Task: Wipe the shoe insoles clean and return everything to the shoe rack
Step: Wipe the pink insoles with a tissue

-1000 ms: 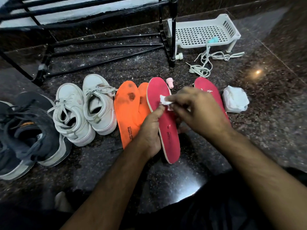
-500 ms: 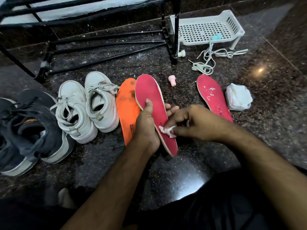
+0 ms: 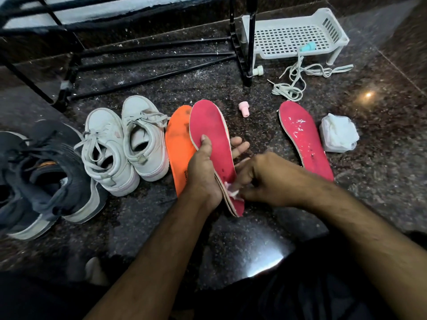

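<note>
Wiping item: pink insole point(image 3: 211, 135), held up off floor in left hand point(image 3: 203, 172), thumb on top face, fingers behind; right hand point(image 3: 265, 181) pinches small white wipe point(image 3: 232, 192) against heel end
Risks: wipe looks thin & wet, may shred and leave white bits, as on 2nd pink insole point(image 3: 305, 139) lying flat to the right; one-hand hold near the heel lets toe end flop, insole may bend or slip onto gritty floor

Around, largest first:
- shoe rack point(image 3: 150, 49), black bars, back left; bottom bars bare, dusty underneath
- dark sneakers point(image 3: 41, 176), far left
- white sneakers point(image 3: 124, 146), next to them, no insoles visible inside
- white basket point(image 3: 298, 35), back right
- orange insole point(image 3: 179, 146), partly under held one, stained
- tissue wad point(image 3: 338, 135), beside 2nd insole
- loose laces point(image 3: 298, 79), in front of basket; snag hazard
- pink cap point(image 3: 243, 109), in path to rack
</note>
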`<state>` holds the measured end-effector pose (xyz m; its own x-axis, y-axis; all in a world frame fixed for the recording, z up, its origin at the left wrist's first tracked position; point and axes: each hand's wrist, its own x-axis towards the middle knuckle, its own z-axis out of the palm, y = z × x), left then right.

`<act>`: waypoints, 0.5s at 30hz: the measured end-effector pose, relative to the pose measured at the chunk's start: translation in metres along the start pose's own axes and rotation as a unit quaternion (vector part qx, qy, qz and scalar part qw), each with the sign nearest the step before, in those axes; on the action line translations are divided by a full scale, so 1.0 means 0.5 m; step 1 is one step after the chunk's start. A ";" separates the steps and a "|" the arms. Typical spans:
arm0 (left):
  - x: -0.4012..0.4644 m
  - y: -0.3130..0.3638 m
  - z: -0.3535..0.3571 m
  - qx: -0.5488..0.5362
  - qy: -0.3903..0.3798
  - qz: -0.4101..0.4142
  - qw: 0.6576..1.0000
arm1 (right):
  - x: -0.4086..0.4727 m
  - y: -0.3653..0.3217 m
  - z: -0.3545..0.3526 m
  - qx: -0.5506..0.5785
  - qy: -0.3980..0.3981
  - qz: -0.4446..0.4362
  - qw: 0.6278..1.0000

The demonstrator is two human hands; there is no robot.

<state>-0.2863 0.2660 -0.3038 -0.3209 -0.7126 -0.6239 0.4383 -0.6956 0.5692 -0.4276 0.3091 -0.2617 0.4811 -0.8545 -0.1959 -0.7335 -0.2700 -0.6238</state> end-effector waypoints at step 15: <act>-0.004 -0.024 0.015 0.030 -0.003 0.042 0.999 | 0.026 0.004 0.001 -0.070 0.159 0.069 0.982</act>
<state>-0.2971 0.2749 -0.3056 -0.2907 -0.7688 -0.5696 0.4119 -0.6379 0.6507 -0.4227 0.2977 -0.2658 0.2143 -0.9767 -0.0106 -0.8502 -0.1812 -0.4942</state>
